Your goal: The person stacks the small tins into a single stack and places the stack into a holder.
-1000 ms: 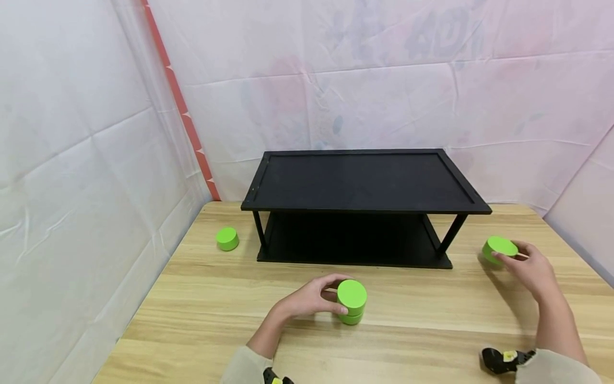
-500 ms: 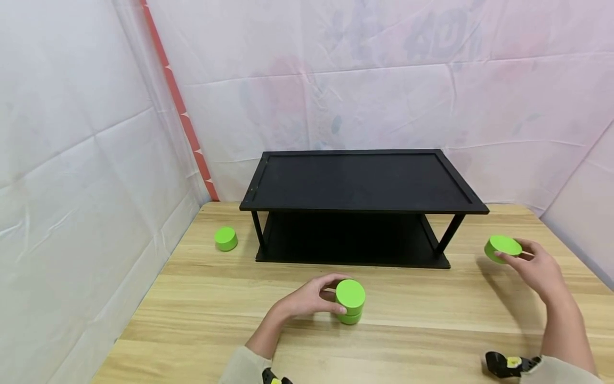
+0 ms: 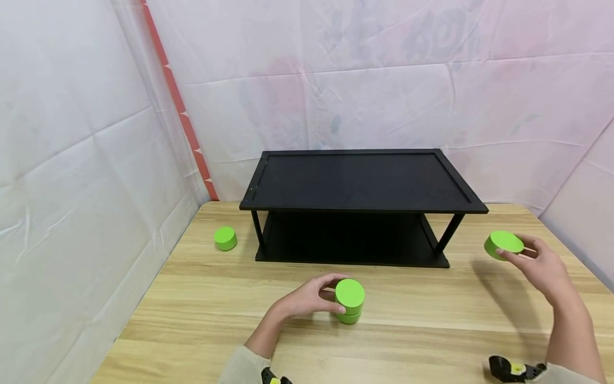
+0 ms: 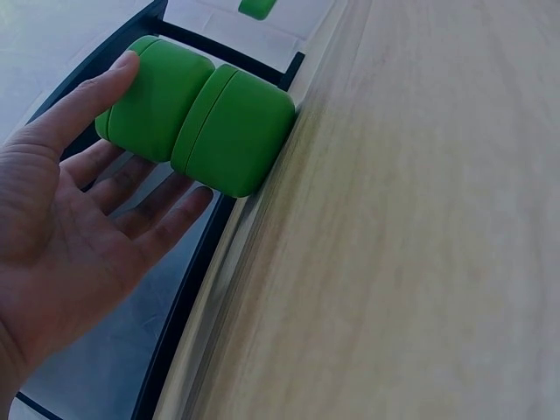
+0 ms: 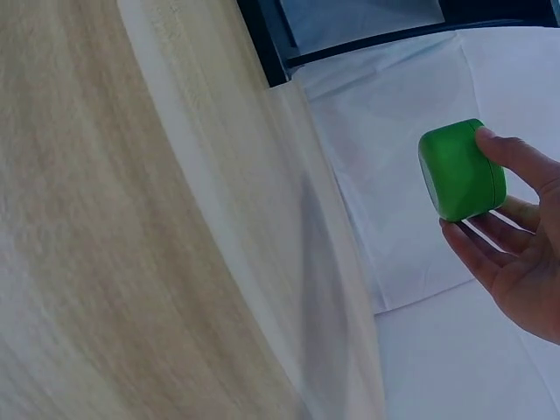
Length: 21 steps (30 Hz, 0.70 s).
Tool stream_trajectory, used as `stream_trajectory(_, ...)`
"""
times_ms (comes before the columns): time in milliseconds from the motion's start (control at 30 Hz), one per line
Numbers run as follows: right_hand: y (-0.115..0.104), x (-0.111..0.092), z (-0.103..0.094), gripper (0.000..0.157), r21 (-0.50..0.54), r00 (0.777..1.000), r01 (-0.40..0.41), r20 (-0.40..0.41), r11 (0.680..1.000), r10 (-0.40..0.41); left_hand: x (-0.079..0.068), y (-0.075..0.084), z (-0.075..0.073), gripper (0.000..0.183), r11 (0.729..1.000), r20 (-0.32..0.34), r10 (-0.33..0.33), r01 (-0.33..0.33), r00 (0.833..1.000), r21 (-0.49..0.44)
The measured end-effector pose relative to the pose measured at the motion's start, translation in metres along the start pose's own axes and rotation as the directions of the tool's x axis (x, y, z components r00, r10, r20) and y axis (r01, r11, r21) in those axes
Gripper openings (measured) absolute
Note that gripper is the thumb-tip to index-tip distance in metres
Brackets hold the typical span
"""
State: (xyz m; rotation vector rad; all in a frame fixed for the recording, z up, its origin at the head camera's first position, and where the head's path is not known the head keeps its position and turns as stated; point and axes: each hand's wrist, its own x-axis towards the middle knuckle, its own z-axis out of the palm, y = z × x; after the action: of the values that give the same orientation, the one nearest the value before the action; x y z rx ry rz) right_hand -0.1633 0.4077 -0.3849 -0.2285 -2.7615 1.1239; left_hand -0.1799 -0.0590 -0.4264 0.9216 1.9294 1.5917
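Two round green lidded tins are stacked in front of the black rack, an upper tin [image 3: 349, 294] on a lower tin [image 3: 349, 318]. My left hand [image 3: 314, 296] grips the upper tin from its left side, thumb in front and fingers behind. In the left wrist view the thumb lies near the lid seam of the upper tin [image 4: 157, 101], and the lower tin [image 4: 236, 131] sits against it. At the right, my right hand [image 3: 539, 264] holds another green tin [image 3: 502, 244] between thumb and fingers, raised over the table. The right wrist view shows this tin [image 5: 461, 171] well above the wood.
A black two-level rack [image 3: 362, 181] stands at the back of the wooden table [image 3: 201, 298]. One more green tin [image 3: 225, 238] sits left of the rack. White sheeting [image 3: 336, 96] hangs behind and along the left side.
My right hand has lifted its tin higher and moved slightly right; its shadow has drawn away from it. My left hand and the stack have stayed in place.
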Motion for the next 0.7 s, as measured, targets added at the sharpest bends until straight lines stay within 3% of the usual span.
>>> stream_trajectory(500, 0.0, -0.009, 0.001, 0.067, 0.042, 0.996, 0.093, -0.013, 0.995, -0.093, 0.001, 0.0, 0.0, 0.06, 1.0, 0.005, -0.004, 0.004, 1.0, -0.007)
stream_trajectory(700, -0.001, -0.011, 0.002, 0.068, 0.049, 0.996, 0.094, -0.003, 0.994, -0.094, 0.001, 0.0, 0.0, 0.059, 1.0, 0.002, -0.002, 0.002, 1.0, -0.007)
